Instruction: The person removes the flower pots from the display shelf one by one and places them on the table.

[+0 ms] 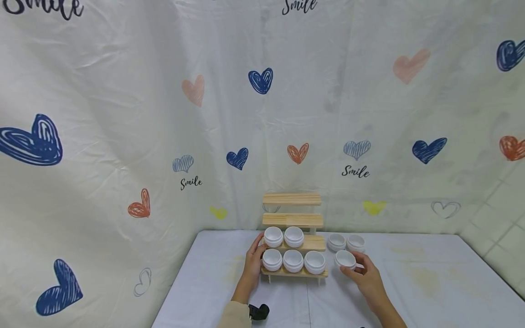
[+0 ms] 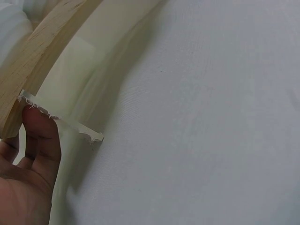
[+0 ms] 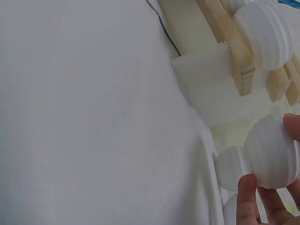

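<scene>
A tiered wooden stand (image 1: pixel 293 221) rises at the back of the table, with several small white cups (image 1: pixel 293 260) on its two lower shelves. My left hand (image 1: pixel 252 266) grips the stand's left side. In the left wrist view, its fingertips hold the end of a wooden shelf (image 2: pixel 40 51) beside a pale support strip. Just right of the stand, my right hand (image 1: pixel 367 278) holds a white cup (image 1: pixel 345 259) between thumb and fingers. That ribbed cup (image 3: pixel 269 152) appears tilted in the right wrist view, apart from the shelves.
Two more white cups (image 1: pixel 337 242) stand on the table behind the held one. The stand's two upper shelves (image 1: pixel 292 199) hold no cups. A white cloth (image 1: pixel 410 291) covers the table, and a curtain (image 1: pixel 320 114) printed with hearts hangs behind it.
</scene>
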### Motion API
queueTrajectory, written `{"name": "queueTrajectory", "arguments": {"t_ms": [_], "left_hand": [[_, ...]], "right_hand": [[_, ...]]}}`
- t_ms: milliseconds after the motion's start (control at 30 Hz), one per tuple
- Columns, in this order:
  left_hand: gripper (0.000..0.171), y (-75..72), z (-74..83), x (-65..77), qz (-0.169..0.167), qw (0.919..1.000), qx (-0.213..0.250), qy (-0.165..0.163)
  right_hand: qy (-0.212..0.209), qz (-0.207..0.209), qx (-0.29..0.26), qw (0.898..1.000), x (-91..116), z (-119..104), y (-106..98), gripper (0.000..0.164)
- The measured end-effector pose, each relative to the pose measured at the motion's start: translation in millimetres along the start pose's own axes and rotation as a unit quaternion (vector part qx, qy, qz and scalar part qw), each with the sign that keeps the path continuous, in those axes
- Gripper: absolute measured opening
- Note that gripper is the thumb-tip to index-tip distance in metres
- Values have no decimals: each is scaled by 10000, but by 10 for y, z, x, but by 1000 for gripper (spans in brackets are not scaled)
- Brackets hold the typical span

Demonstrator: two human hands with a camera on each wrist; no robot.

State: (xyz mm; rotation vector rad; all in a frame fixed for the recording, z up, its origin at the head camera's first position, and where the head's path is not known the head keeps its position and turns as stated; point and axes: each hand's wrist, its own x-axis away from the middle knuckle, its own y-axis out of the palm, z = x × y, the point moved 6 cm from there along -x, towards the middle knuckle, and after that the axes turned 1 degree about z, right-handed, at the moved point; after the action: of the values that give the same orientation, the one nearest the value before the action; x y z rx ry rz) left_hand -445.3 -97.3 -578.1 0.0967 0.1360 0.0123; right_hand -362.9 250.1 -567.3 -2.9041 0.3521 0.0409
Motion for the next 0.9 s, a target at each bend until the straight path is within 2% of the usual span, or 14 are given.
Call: {"name": "queueTrajectory", "arguments": {"t_ms": [300, 633, 900], "left_hand": [[50, -13, -12, -17, 32, 10000, 73, -42], [53, 3, -4, -4, -3, 10000, 69, -15], [54, 5, -12, -11, -23, 9999, 116, -23]], "right_hand": [[-146, -108, 381, 9991, -103, -29, 9, 69], [-77, -399, 850, 9956, -254, 2, -4, 73], [-56, -526, 1145, 9920, -296, 3, 6, 73]]}}
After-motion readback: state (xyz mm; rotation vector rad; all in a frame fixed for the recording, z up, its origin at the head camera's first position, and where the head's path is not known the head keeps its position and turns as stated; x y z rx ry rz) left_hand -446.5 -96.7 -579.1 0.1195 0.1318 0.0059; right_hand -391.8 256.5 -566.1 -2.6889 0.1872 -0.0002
